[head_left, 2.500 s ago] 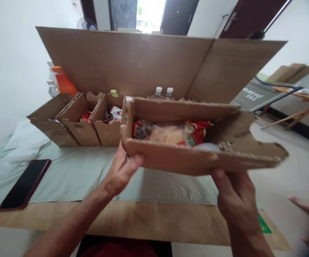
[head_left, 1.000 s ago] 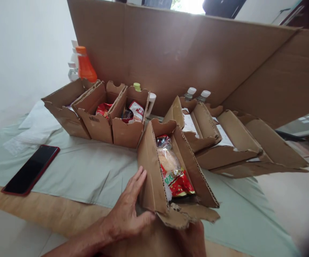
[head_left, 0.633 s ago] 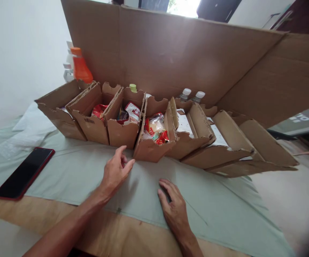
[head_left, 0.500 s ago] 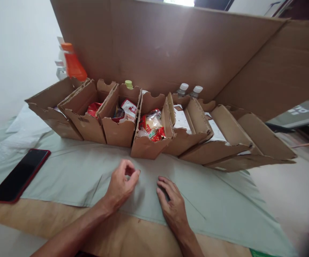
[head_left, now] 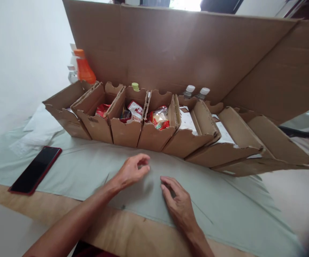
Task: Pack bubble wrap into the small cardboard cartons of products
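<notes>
Our right hand (head_left: 179, 203) lies flat and our left hand (head_left: 133, 171) loosely curled, both empty on the cloth (head_left: 90, 171). Just beyond them stands the snack box (head_left: 157, 134) (risk: leaning neighbour boxes (head_left: 224, 142) topple against it).

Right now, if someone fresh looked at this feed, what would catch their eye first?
A row of open brown cardboard bins on the pale green cloth, several holding red snack packets, with a tall brown cardboard sheet standing behind. An orange plastic bottle stands at the row's far left and a black phone with a red edge lies near the cloth's left edge. The left hand and right hand are empty in front.
</notes>
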A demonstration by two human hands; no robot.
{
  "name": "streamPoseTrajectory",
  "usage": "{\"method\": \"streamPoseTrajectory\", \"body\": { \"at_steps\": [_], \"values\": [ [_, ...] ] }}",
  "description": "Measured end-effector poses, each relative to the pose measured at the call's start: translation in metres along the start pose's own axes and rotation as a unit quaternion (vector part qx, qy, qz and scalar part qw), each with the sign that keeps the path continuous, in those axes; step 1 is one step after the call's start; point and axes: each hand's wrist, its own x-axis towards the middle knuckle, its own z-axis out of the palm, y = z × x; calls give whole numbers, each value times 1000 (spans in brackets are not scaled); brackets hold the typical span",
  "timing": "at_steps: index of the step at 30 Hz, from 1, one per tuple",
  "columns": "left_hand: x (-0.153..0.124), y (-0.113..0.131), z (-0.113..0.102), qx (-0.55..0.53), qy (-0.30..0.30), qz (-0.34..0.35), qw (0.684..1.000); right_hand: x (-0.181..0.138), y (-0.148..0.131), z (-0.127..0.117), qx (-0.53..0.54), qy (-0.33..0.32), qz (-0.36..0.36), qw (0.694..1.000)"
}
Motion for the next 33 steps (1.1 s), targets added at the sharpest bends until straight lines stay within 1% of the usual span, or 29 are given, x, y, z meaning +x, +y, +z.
{"method": "streamPoseTrajectory", "body": {
  "at_steps": [2, 5, 7, 9, 11, 12, 14, 16, 18, 19, 23, 25, 27, 28, 29, 30, 31, 32, 33],
  "values": [
    [-28, -1, -6, -2, -20, -8, 1000, 27, -25, -3, 18, -8, -19, 1000],
    [-66, -5, -16, -9, -29, -37, 999, 83, -73, 0, 10, -20, -58, 998],
    [-85, -10, -25, -10, -28, -69, 997, 122, -103, 8, -40, -45, -63, 996],
    [-99, -13, -35, -5, -14, -95, 995, 154, -125, 18, -133, -71, -34, 988],
    [-110, -16, -46, -4, 14, -109, 994, 176, -137, 26, -212, -79, 4, 974],
    [-115, -18, -51, -10, 29, -113, 993, 182, -139, 29, -233, -79, 15, 969],
    [-123, -22, -61, -30, 65, -122, 990, 184, -138, 31, -236, -81, 10, 968],
    [-128, -28, -71, -48, 106, -129, 985, 171, -132, 28, -225, -92, -8, 970],
    [-129, -35, -81, -54, 150, -138, 978, 146, -127, 19, -204, -103, -38, 973],
    [-129, -37, -86, -57, 171, -142, 973, 129, -125, 13, -185, -105, -64, 975],
    [-119, -38, -104, -80, 243, -143, 956, 54, -123, -27, -90, -88, -196, 973],
    [-114, -33, -108, -85, 273, -126, 950, 22, -119, -50, -68, -79, -223, 969],
    [-111, -28, -108, -81, 281, -107, 950, -2, -107, -74, -61, -62, -225, 971],
    [-111, -26, -106, -79, 269, -98, 955, -12, -98, -85, -63, -38, -210, 975],
    [-112, -24, -103, -79, 248, -93, 961, -21, -87, -96, -70, -2, -178, 982],
    [-114, -23, -99, -80, 220, -91, 968, -29, -74, -105, -78, 51, -123, 988],
    [-116, -22, -95, -80, 185, -91, 975, -38, -61, -114, -78, 111, -54, 989],
    [-119, -21, -90, -79, 145, -92, 982, -48, -48, -121, -68, 163, 16, 984],
    [-122, -21, -86, -77, 101, -96, 987, -60, -36, -126, -50, 191, 75, 978]
  ]
}}
